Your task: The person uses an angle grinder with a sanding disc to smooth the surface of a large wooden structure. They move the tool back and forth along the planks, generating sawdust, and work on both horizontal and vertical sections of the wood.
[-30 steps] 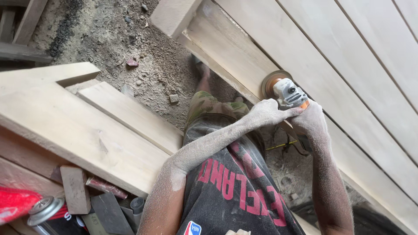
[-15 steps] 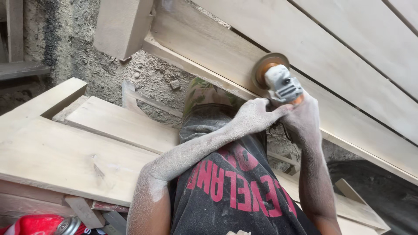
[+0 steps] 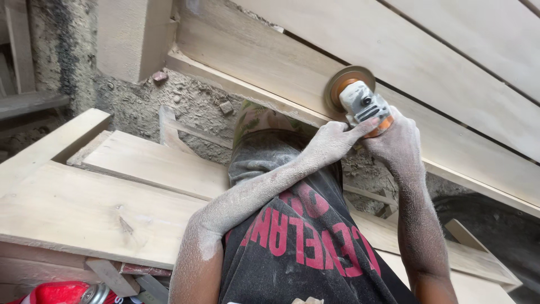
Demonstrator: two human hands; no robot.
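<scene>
Loads of pale timber around here: a stack of wide planks (image 3: pixel 101 208) at lower left, thick with sawdust, with offcut blocks (image 3: pixel 109 276) tucked under its front edge. A square wooden post (image 3: pixel 132 36) stands at the top. The dirt floor (image 3: pixel 140 104) between is gritty with little stones (image 3: pixel 226 107). A red can with a metal top (image 3: pixel 67 294) pokes in at the bottom-left corner.

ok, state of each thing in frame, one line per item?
angle grinder: held in both hands, disc against panel
left hand: gripping grinder
right hand: gripping grinder
wooden panel: leaning, dusty
boards: stacked flat
red can: lying down
</scene>
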